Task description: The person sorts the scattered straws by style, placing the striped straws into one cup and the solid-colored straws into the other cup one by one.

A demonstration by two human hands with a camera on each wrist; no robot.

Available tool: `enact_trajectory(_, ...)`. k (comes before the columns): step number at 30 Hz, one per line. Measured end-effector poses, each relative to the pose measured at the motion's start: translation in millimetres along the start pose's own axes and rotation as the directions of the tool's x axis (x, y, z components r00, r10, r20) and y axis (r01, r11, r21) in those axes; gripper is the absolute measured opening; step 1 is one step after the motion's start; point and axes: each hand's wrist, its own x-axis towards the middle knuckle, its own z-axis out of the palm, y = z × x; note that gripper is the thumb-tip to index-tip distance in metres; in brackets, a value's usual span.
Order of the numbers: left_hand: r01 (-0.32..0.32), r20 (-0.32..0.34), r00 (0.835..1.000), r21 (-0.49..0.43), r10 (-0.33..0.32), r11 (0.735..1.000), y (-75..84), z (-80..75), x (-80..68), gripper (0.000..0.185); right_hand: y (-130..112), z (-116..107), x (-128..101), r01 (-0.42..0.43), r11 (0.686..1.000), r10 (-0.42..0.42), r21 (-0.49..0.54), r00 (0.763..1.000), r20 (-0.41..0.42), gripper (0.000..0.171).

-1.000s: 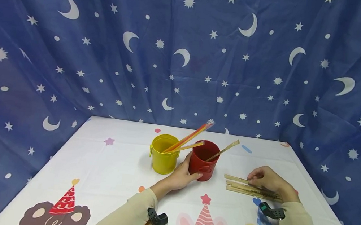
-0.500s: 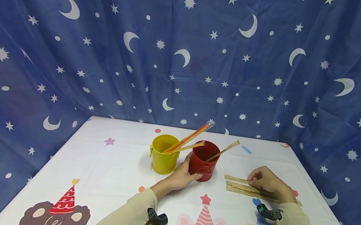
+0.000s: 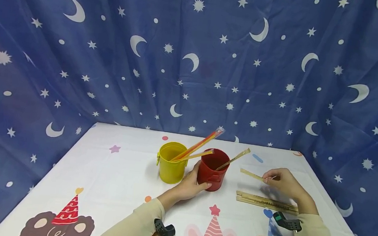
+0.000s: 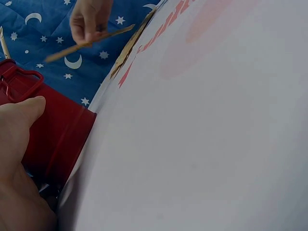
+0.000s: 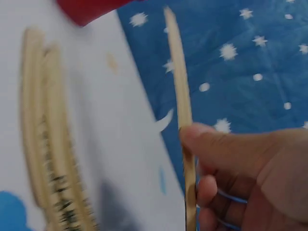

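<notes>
My left hand (image 3: pixel 187 185) grips the side of a small red bucket (image 3: pixel 216 178), its thumb (image 4: pixel 36 108) lying along the wall below the wire handle. One paper-wrapped tan straw (image 3: pixel 236 158) leans out of this bucket. To the right, my right hand (image 3: pixel 282 181) pinches another paper-wrapped straw (image 5: pixel 181 86) between thumb and fingers, raised above the table with its free end pointing left. Several more of these tan straws (image 3: pixel 266 202), with dark print on the paper, lie side by side on the table below that hand.
A yellow bucket (image 3: pixel 170 172) stands just left of the red one. Orange and yellow straws (image 3: pixel 197 146) in clear wrap stick out of it, leaning over the red bucket's rim. A white patterned cloth (image 3: pixel 108 178) covers the table; a blue star curtain (image 3: pixel 214 71) hangs behind.
My right hand has lifted one straw off the table, up and away from the others, which stay lying there. My left hand keeps its hold on the red bucket.
</notes>
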Motion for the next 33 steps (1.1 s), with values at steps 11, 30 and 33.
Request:
enact_trajectory(11, -0.016, 0.011, 1.0, 0.002, 0.016, 1.0, -1.9, 1.9, -4.1, 0.092, -29, -15, -13, 0.105, 0.951, -0.065, 0.292, 0.988, -0.142, 0.019)
enact_trajectory(30, -0.029, 0.003, 1.0, -0.012, 0.029, 1.0, -0.1, -0.2, -0.1, 0.09, -72, -17, -9, 0.391, 0.171, -0.325, 0.904, 0.889, -0.323, 0.037)
enact_trajectory(33, -0.032, 0.004, 0.999, -0.008, 0.032, 0.999, -0.3, -0.3, 0.7, 0.089, -81, -14, -7, 0.365, 0.054, -0.352, 0.929, 0.878, -0.324, 0.039)
